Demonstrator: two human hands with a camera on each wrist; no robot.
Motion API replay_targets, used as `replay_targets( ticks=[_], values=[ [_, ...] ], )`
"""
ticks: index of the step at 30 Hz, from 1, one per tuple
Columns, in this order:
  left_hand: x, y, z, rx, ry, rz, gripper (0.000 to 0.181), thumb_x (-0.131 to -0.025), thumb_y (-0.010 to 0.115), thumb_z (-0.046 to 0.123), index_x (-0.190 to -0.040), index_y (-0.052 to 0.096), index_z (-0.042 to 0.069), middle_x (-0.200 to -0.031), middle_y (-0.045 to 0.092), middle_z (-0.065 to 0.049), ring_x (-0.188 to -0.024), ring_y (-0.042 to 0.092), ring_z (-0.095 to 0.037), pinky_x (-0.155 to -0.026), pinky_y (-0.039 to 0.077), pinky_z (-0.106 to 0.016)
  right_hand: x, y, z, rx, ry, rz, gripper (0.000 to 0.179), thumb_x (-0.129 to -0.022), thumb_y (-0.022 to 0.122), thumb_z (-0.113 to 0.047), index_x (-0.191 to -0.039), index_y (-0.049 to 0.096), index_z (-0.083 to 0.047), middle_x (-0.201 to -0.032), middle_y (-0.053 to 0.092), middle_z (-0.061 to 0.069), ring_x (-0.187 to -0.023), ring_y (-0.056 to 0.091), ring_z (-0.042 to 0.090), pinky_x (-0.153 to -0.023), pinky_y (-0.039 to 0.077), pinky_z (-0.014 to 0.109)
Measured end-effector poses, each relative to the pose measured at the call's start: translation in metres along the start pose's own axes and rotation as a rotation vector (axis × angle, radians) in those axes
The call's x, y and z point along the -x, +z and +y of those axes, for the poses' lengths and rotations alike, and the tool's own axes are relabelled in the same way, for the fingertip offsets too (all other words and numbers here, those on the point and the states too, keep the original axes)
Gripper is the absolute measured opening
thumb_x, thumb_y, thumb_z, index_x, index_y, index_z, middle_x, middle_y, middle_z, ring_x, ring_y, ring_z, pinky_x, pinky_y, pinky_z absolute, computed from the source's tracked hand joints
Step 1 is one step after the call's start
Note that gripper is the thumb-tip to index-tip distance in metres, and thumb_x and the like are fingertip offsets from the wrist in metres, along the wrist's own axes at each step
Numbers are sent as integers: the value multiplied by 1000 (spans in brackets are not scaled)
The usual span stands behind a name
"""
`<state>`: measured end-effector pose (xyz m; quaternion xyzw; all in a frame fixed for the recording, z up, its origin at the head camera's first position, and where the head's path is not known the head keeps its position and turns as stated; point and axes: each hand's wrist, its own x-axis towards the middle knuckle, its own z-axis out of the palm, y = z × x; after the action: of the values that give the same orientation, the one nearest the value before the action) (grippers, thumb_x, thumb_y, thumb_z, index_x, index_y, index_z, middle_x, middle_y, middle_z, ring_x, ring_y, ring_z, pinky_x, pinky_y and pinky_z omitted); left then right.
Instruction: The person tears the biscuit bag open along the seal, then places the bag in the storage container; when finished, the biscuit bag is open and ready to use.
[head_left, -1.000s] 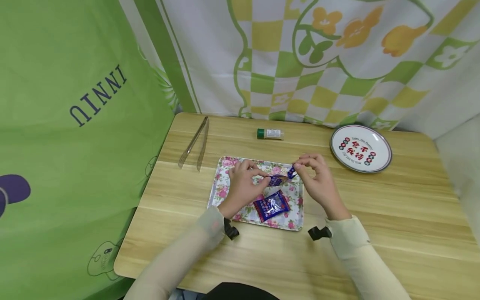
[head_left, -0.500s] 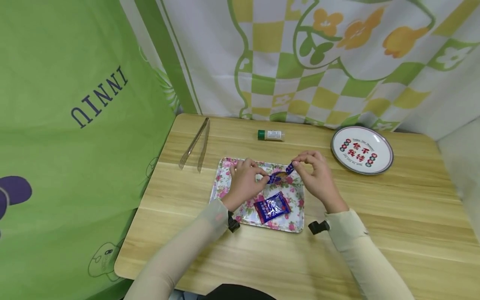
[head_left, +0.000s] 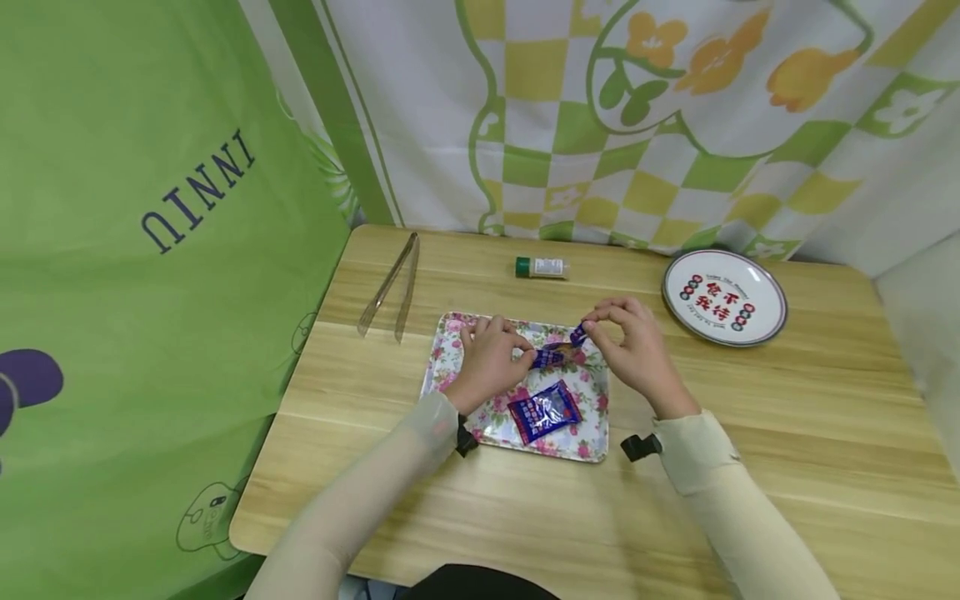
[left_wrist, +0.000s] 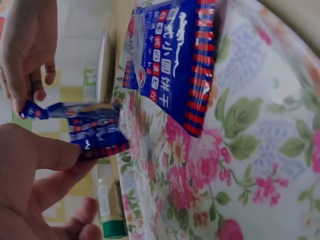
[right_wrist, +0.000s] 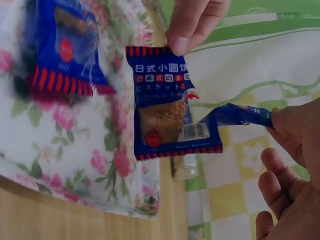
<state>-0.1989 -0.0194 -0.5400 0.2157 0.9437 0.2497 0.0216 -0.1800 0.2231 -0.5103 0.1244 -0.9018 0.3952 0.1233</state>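
A small blue biscuit packet with red-striped ends is stretched between both hands over the floral tray. My left hand pinches one end of it between thumb and finger. On the other side, my right hand pinches a twisted, partly torn strip of the wrapper, which still joins the packet. A brown biscuit shows inside the packet in the right wrist view. Below the hands, a second blue biscuit packet lies flat on the tray, touched by neither hand.
Metal tongs lie spread at the back left of the wooden table. Behind the tray is a green-capped bottle on its side. A white plate with red characters sits at the back right, near the curtain.
Both hands keep their pinch on the packet. My right hand has shifted slightly up and left in the head view, and the packet has tilted a little. The second packet stays put.
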Motion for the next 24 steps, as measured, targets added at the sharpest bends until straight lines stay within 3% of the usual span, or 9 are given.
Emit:
replay_targets(
  ticks=[5,9,14,19,24],
  values=[
    [-7,5,-5,-33,-72,-72,21,-100,62,40,-98,80,29,-110,52,3,-105,39,-22,-95,20,-53,-16,14,7,102,0,-57,18,-100,68,-24,-101,77,-9,-118,64,12,-112,51,38,-97,30,62],
    [-14,7,-8,-64,-92,-113,23,-101,59,41,-100,79,28,-110,51,2,-104,38,-23,-94,21,-52,-26,25,9,137,10,-86,17,-100,68,-25,-102,78,-11,-118,64,11,-114,52,37,-96,30,63],
    [-19,8,-10,-110,-110,-153,26,-102,57,41,-100,78,27,-112,51,-1,-106,38,-24,-96,21,-53,-38,38,7,148,8,-201,19,-102,65,-27,-106,78,-14,-120,62,11,-113,50,36,-90,27,61],
    [-17,13,-10,-153,-117,-147,26,-101,59,43,-100,79,27,-112,52,-1,-108,38,-25,-97,21,-53,-43,51,9,145,-2,-305,21,-102,63,-29,-109,78,-15,-122,61,8,-113,49,33,-88,25,56],
    [-16,17,-10,-218,-102,-111,34,-99,59,49,-111,78,24,-115,53,-2,-110,39,-25,-99,22,-53,-37,54,15,111,12,-335,34,-103,62,-35,-126,71,-12,-127,59,10,-117,48,33,-93,23,58]
  ],
)
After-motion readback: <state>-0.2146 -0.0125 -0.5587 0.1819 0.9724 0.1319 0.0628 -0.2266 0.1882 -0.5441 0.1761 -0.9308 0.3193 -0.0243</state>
